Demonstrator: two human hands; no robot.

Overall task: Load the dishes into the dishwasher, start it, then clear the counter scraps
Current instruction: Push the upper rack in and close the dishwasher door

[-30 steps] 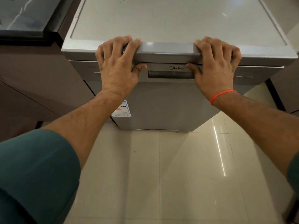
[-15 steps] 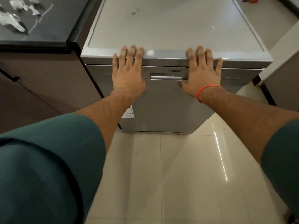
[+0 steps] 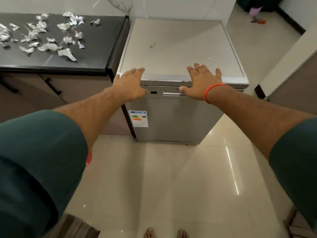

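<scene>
Dishwasher stood at twelve o'clock, door shut, hard against the counter at ten o'clock. My left hand and right hand were spread flat over its front top edge, fingers straight, gripping nothing; whether they pressed or hovered I could not tell. Placement suited seating the door. Foil scraps lay scattered on the counter, uncleared. Starting the machine appeared outstanding.

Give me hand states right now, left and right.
Left hand: open, fingers straight, holding nothing, at the dishwasher top's front edge.
Right hand: open, fingers spread, holding nothing, at the same edge.
</scene>
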